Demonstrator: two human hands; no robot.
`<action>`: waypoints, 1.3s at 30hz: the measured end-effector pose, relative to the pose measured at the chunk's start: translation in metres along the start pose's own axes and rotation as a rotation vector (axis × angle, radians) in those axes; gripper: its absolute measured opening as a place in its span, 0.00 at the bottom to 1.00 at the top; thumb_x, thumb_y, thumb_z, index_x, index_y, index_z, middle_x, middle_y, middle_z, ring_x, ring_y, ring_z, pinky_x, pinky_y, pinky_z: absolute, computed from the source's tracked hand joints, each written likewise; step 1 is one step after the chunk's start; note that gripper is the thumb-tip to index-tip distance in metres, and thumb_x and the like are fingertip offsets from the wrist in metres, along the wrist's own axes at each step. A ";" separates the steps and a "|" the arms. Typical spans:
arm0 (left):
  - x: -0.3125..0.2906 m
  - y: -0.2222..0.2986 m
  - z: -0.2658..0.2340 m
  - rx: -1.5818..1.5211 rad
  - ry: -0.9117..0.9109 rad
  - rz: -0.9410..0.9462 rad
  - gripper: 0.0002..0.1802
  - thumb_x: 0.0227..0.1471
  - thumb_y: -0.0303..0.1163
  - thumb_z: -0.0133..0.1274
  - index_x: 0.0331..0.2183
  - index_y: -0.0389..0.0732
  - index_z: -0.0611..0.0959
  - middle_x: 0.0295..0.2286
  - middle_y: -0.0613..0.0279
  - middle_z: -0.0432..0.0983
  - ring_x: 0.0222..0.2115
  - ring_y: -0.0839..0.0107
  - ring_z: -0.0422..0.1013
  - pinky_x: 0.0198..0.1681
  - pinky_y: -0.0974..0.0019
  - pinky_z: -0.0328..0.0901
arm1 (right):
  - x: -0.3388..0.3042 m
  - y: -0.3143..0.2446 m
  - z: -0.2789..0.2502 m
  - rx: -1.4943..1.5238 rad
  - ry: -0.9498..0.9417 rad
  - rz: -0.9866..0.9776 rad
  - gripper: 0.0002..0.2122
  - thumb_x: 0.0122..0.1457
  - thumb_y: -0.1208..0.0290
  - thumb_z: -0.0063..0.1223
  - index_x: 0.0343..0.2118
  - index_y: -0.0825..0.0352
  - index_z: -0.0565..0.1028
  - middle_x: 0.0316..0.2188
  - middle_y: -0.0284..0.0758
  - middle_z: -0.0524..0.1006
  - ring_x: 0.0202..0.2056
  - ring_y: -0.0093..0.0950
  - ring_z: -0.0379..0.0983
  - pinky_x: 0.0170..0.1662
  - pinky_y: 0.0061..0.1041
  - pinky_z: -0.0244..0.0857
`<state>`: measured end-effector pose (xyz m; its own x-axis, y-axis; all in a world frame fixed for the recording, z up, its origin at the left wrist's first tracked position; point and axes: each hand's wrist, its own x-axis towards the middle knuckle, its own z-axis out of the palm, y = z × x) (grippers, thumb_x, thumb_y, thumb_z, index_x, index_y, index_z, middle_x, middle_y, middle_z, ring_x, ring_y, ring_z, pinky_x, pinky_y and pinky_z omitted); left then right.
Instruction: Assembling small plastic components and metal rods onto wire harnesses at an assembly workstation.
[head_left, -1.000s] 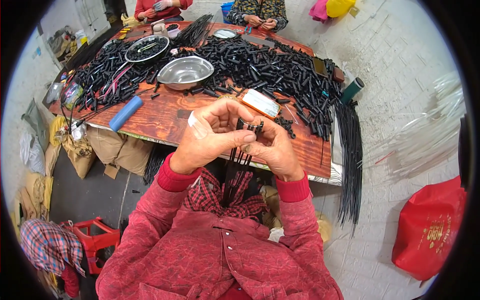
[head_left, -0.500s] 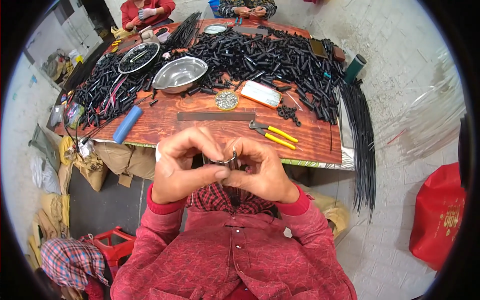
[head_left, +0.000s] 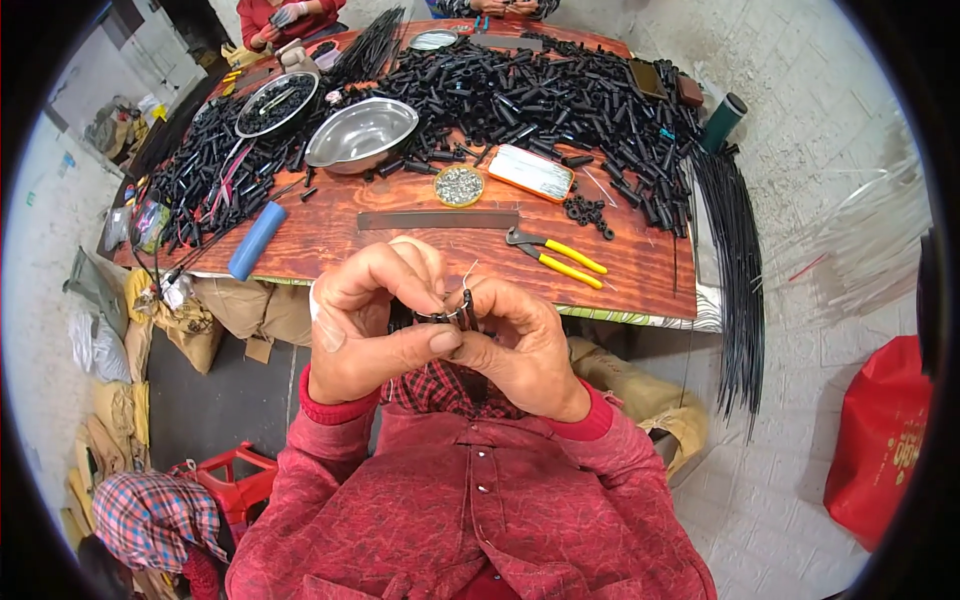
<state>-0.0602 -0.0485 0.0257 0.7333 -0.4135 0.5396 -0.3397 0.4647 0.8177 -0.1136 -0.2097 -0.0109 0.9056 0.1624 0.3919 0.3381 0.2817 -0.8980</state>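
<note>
My left hand (head_left: 362,325) is closed in a pinch in front of my chest, just off the table's near edge. Against its fingertips my right hand (head_left: 528,350) is also closed, gripping a small slim black part (head_left: 467,312). A thin pale wire (head_left: 471,270) sticks up from that part and also runs across toward my left thumb and forefinger. A short dark bit shows at the left fingertips; the fingers cover most of it. Past my hands, yellow-handled pliers (head_left: 558,260) lie on the table, beside a flat dark metal strip (head_left: 438,220).
A round dish of small metal bits (head_left: 459,186), an orange-rimmed tray (head_left: 531,172), black rings (head_left: 588,215) and a blue roll (head_left: 256,240) lie on the table. Behind are a metal bowl (head_left: 362,135) and heaped black tubes (head_left: 520,95). Two people sit at the far side; another person is at lower left.
The black part now stands more upright in my right fingers, and the wire end shows above it. The view has shifted slightly; both hands stay together in much the same place.
</note>
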 end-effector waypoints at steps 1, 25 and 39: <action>0.000 0.000 0.000 0.001 -0.013 0.005 0.15 0.36 0.17 0.67 0.27 0.39 0.78 0.25 0.64 0.73 0.31 0.71 0.67 0.38 0.67 0.62 | -0.002 -0.001 0.000 0.035 0.010 0.046 0.07 0.55 0.76 0.63 0.33 0.67 0.74 0.29 0.26 0.70 0.31 0.17 0.64 0.35 0.17 0.59; 0.034 -0.036 -0.008 -0.165 -0.149 -0.117 0.14 0.38 0.18 0.66 0.28 0.37 0.77 0.23 0.64 0.71 0.29 0.70 0.66 0.36 0.65 0.62 | 0.011 0.001 -0.024 0.044 0.159 0.105 0.08 0.56 0.72 0.64 0.29 0.66 0.73 0.23 0.21 0.66 0.24 0.10 0.56 0.24 0.15 0.49; 0.053 -0.053 0.019 -0.114 -0.272 -0.148 0.13 0.40 0.17 0.63 0.29 0.36 0.76 0.26 0.59 0.73 0.30 0.68 0.69 0.38 0.63 0.65 | -0.010 -0.001 -0.050 0.202 0.141 0.104 0.06 0.60 0.72 0.59 0.33 0.67 0.73 0.30 0.26 0.73 0.31 0.13 0.67 0.33 0.14 0.62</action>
<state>-0.0146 -0.1101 0.0151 0.5807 -0.6696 0.4631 -0.1623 0.4622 0.8718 -0.1105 -0.2590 -0.0239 0.9643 0.0708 0.2552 0.1962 0.4561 -0.8681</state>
